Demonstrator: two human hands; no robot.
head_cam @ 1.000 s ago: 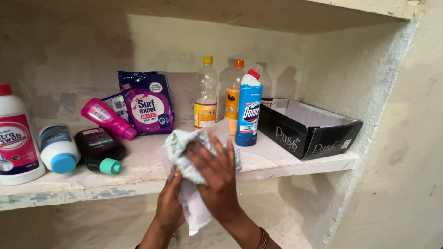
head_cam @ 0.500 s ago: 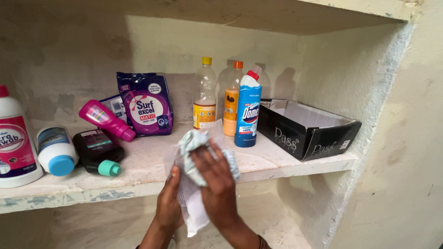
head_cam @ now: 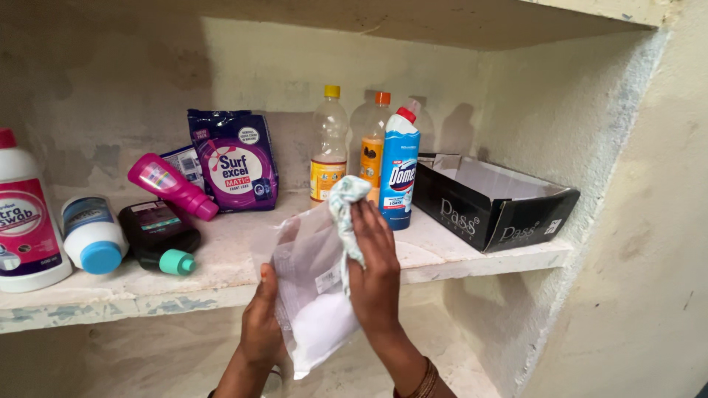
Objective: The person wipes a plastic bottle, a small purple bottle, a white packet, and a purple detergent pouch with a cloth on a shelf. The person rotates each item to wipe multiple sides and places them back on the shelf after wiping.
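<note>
Holding a white cloth (head_cam: pixel 313 295) in front of the shelf (head_cam: pixel 221 269), both grips are pinched on it; since a second ago it is opened out, left hand (head_cam: pixel 259 324) low, right hand (head_cam: pixel 375 269) high

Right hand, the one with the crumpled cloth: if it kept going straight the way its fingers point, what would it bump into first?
The right hand points up and toward the shelf back. Beyond the cloth it holds, the blue bottle looks closest in line, though the orange-capped bottle might be; depth is unclear.
</note>
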